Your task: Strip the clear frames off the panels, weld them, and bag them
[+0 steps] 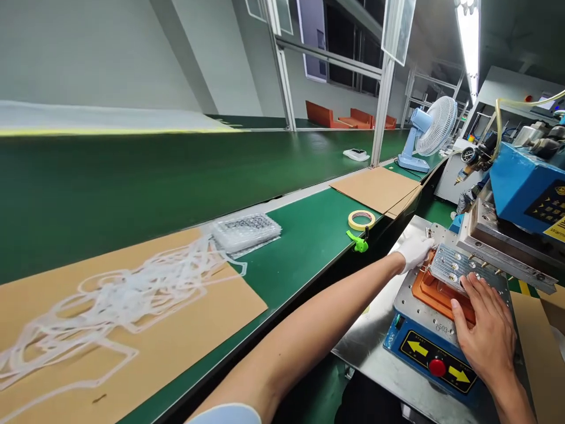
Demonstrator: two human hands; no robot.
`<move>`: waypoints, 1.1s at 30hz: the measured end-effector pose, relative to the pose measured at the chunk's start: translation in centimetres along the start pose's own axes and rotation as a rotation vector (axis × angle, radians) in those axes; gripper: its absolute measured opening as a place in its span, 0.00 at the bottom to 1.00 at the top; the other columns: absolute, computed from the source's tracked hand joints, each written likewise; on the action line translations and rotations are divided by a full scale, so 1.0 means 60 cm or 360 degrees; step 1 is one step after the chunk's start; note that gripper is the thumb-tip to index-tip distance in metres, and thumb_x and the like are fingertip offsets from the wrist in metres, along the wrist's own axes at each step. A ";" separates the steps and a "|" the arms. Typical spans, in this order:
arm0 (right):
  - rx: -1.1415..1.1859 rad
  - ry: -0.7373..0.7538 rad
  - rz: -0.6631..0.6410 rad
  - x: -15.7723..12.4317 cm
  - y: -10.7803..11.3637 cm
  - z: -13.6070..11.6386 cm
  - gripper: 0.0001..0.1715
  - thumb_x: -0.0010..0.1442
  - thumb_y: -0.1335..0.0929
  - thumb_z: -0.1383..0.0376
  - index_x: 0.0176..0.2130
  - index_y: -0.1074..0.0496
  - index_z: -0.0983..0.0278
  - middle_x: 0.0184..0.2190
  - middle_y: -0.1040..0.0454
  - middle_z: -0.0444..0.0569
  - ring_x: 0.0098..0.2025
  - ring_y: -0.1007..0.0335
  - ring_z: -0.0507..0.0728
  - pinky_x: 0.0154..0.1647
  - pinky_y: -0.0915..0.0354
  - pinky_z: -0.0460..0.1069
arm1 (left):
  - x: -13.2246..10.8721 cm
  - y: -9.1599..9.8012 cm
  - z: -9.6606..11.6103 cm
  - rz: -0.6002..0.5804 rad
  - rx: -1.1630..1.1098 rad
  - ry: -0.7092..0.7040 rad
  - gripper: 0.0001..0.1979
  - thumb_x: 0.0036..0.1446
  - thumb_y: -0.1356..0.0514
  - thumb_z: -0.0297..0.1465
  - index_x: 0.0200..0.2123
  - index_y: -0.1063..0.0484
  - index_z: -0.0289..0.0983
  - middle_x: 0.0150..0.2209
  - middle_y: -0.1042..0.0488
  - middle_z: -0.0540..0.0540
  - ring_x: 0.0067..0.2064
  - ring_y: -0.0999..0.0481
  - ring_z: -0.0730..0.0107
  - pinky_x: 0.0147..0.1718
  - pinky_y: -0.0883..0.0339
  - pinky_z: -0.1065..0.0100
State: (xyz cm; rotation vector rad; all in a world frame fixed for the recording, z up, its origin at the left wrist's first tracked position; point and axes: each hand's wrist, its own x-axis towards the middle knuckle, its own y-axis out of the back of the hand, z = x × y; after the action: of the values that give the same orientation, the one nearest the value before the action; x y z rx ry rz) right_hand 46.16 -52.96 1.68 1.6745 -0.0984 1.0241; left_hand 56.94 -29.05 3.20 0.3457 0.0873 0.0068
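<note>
At the left side of the press fixture, my left hand [414,253] wears a white glove, its fingers closed beside small metal clip parts [429,234]; what they hold is hidden. My right hand [488,330] is bare, with fingers stretched out over the right edge of a hinged-looking metal plate [448,265] with holes. Under that plate sits an orange block [430,297], bolted to a grey metal base plate [404,300]. On the blue front panel [392,338] are yellow arrows and a red button [436,367].
A blue press head [525,182] overhangs the fixture at right. Left of it, a green bench [309,235] carries yellow tape [361,220], a green tape dispenser [358,241], a stack of clear bags [247,232] and tangled white strips [132,294] on cardboard [212,341]. A fan [435,126] stands beyond.
</note>
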 end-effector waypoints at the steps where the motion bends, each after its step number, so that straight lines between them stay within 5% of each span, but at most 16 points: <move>1: -0.0004 0.0006 0.0002 0.000 -0.001 0.001 0.30 0.74 0.35 0.53 0.69 0.31 0.61 0.70 0.29 0.55 0.71 0.33 0.70 0.73 0.38 0.69 | -0.001 0.003 -0.004 0.0042 0.0083 -0.0050 0.18 0.70 0.47 0.36 0.25 0.34 0.39 0.24 0.28 0.48 0.25 0.29 0.68 0.26 0.37 0.68; 5: 0.0001 0.0012 0.0000 0.004 -0.005 0.000 0.30 0.74 0.35 0.54 0.70 0.32 0.61 0.70 0.29 0.56 0.71 0.34 0.70 0.72 0.38 0.69 | -0.019 0.027 -0.010 0.0208 0.0398 -0.0158 0.16 0.67 0.42 0.35 0.25 0.30 0.38 0.30 0.22 0.41 0.40 0.21 0.57 0.41 0.31 0.63; 8: 0.0043 0.0029 -0.0021 0.003 0.002 -0.003 0.30 0.74 0.34 0.57 0.71 0.33 0.60 0.71 0.31 0.55 0.72 0.35 0.70 0.73 0.39 0.70 | -0.051 0.043 0.005 0.0226 0.0518 -0.0388 0.17 0.71 0.45 0.40 0.35 0.23 0.38 0.39 0.19 0.41 0.46 0.21 0.56 0.50 0.31 0.60; 11: 0.0182 0.0067 -0.0079 -0.015 0.021 0.008 0.31 0.74 0.35 0.61 0.73 0.37 0.55 0.73 0.34 0.50 0.76 0.42 0.68 0.74 0.40 0.69 | -0.078 0.045 0.034 0.0027 0.0735 -0.0939 0.21 0.67 0.40 0.48 0.50 0.21 0.39 0.51 0.19 0.40 0.55 0.22 0.53 0.57 0.32 0.58; 14: 0.0333 -0.0247 0.0063 -0.054 0.039 0.042 0.34 0.74 0.33 0.58 0.74 0.39 0.54 0.75 0.38 0.51 0.78 0.46 0.68 0.76 0.42 0.69 | -0.081 0.033 0.067 -0.0313 0.1104 -0.1242 0.34 0.56 0.31 0.52 0.60 0.25 0.39 0.56 0.21 0.37 0.59 0.23 0.45 0.58 0.32 0.54; 18: 0.0756 -0.0858 0.0096 -0.104 0.038 0.095 0.38 0.71 0.31 0.49 0.71 0.37 0.60 0.70 0.31 0.60 0.69 0.30 0.69 0.68 0.31 0.67 | -0.061 0.008 0.100 -0.0563 0.1548 -0.1193 0.43 0.46 0.26 0.51 0.62 0.28 0.39 0.56 0.21 0.36 0.58 0.21 0.41 0.54 0.29 0.55; 21: 0.0927 -0.0976 -0.0078 -0.108 0.030 0.103 0.34 0.69 0.31 0.48 0.68 0.31 0.60 0.63 0.22 0.57 0.60 0.21 0.67 0.62 0.25 0.63 | -0.051 -0.004 0.113 -0.0615 0.1733 -0.1093 0.38 0.44 0.26 0.50 0.57 0.26 0.39 0.52 0.19 0.36 0.53 0.19 0.41 0.49 0.27 0.56; 27: 0.0833 -0.1091 -0.0052 -0.080 0.020 0.086 0.28 0.66 0.29 0.52 0.60 0.28 0.63 0.55 0.17 0.60 0.51 0.16 0.69 0.54 0.23 0.63 | -0.061 -0.014 0.129 -0.0658 0.1627 -0.0696 0.26 0.43 0.28 0.46 0.45 0.23 0.40 0.40 0.17 0.44 0.43 0.17 0.50 0.42 0.27 0.61; 30: 0.0841 -0.1034 -0.0041 -0.085 0.017 0.093 0.27 0.67 0.29 0.53 0.59 0.29 0.63 0.56 0.18 0.60 0.54 0.18 0.69 0.54 0.23 0.64 | -0.082 -0.011 0.134 -0.0528 0.1450 -0.0546 0.18 0.45 0.30 0.42 0.37 0.22 0.39 0.35 0.19 0.45 0.41 0.18 0.52 0.42 0.28 0.63; 33: 0.0746 -0.0892 0.0077 -0.090 0.024 0.094 0.29 0.69 0.30 0.54 0.63 0.32 0.63 0.59 0.21 0.61 0.60 0.22 0.69 0.59 0.25 0.66 | -0.121 0.009 0.122 -0.0208 0.1293 -0.0575 0.24 0.39 0.27 0.37 0.43 0.20 0.40 0.46 0.19 0.43 0.52 0.20 0.47 0.52 0.28 0.61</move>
State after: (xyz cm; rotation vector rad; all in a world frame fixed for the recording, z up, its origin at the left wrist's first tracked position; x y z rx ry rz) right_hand 45.26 -60.44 -0.84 2.3671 -0.2829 0.6091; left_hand 50.33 -31.19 10.84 1.1454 -0.2562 -0.2259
